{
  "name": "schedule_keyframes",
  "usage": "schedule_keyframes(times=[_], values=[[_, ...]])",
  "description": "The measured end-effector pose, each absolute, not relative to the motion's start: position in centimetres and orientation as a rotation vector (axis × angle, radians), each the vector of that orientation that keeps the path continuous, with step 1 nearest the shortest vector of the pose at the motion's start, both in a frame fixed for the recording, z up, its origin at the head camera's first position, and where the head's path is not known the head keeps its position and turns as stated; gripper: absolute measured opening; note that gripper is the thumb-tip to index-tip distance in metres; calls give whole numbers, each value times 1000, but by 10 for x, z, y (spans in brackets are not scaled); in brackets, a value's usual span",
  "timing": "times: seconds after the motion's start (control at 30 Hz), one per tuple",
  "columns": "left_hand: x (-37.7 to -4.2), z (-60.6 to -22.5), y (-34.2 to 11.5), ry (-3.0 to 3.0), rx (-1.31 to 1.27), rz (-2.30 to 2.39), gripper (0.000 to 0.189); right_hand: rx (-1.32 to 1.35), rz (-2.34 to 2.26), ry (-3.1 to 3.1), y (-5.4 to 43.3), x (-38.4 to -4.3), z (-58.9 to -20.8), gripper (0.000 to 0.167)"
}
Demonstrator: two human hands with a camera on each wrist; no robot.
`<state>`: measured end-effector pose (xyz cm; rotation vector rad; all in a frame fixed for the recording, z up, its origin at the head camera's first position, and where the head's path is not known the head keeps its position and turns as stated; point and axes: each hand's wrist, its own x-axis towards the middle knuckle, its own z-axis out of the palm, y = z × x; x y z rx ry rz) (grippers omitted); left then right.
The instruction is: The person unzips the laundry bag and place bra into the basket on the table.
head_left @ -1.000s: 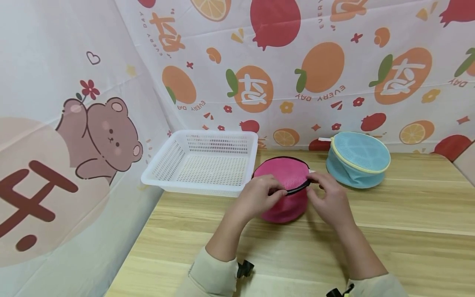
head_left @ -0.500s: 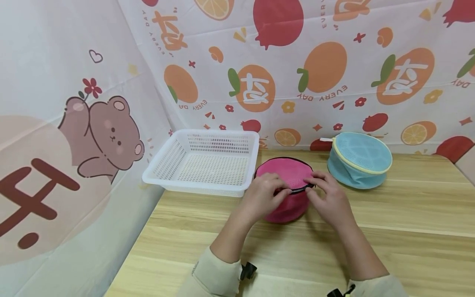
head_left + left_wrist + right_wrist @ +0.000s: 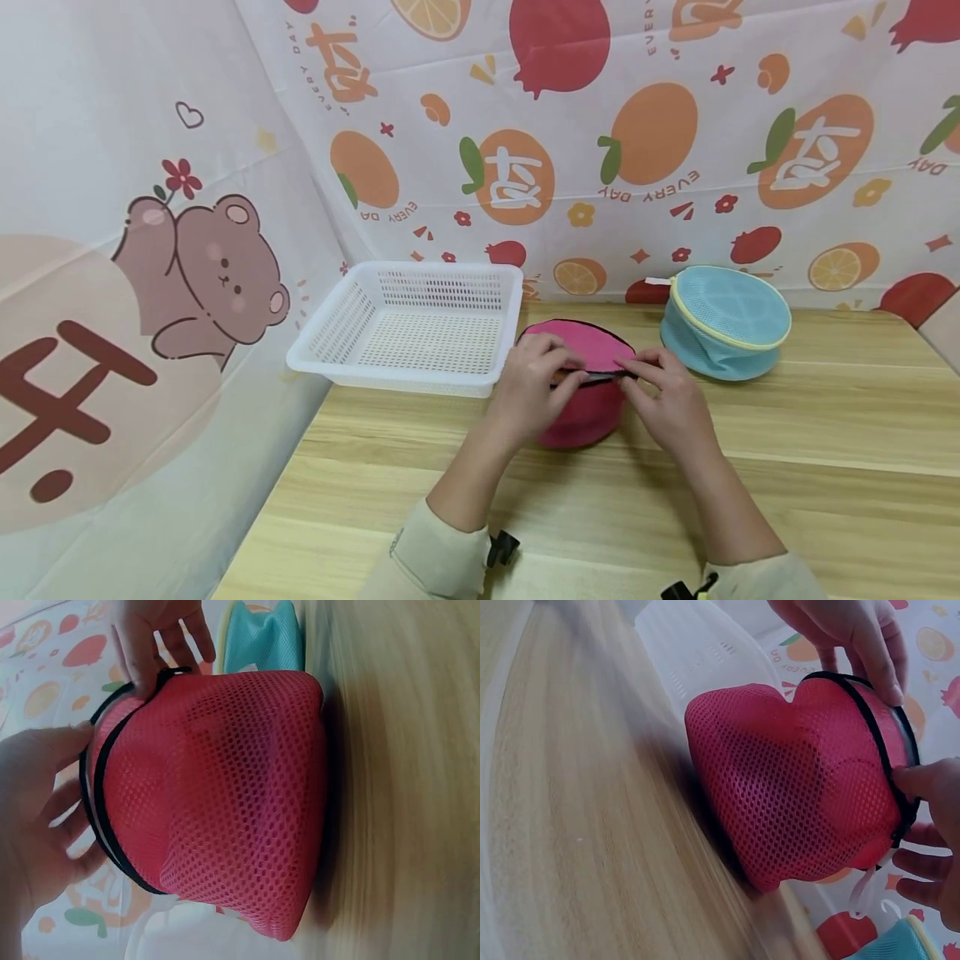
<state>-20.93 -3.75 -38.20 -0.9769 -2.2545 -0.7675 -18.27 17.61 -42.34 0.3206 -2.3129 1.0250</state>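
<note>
The left hand point(image 3: 531, 390) and right hand point(image 3: 672, 400) pinch the rim point(image 3: 875, 729) of the pink bag point(image 3: 587, 415). The pink bag stands on the table point(image 3: 352, 467), below both hands. A basket point(image 3: 401, 380) sits beyond the left hand; a blue bag point(image 3: 727, 308), beyond the right.

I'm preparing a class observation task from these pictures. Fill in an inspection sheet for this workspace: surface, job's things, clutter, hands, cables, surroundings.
Surface: wood-grain table, lit, with soft shadows by the arms.
Job's things: pink mesh bag standing on the table, its black-edged opening slightly parted; contents cannot be told.
Clutter: white perforated basket back left; blue mesh bag with yellow edging back right.
Hands: left hand and right hand both pinch the pink bag's edge.
Cables: nothing seen that is plainly a cable; black fittings sit at both cuffs.
Surroundings: fruit-print cloth behind; bear-print cloth on the left.
</note>
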Motion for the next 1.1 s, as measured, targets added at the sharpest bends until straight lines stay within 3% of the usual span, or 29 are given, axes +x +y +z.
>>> schedule_keyframes(times=[0.3, 0.57, 0.8, 0.93, 1.1], values=[[-215, -380, -46, -2307, -939, -803, 13, -18, 1276, -2024, 177, -189, -429, 16], [-212, -374, -44, -2626, -959, -707, 7, -261, 1949, -1682, 179, -195, -428, 26], [-211, -373, -42, -2715, -973, -696, 8, -476, 2344, -1470, 181, -198, -432, 21], [-210, -373, -41, -2767, -997, -683, 8, -476, 2339, -1633, 174, -199, -442, 25], [-209, -376, -39, -2762, -1024, -689, 7, -333, 2271, -1835, 161, -198, -455, 47]])
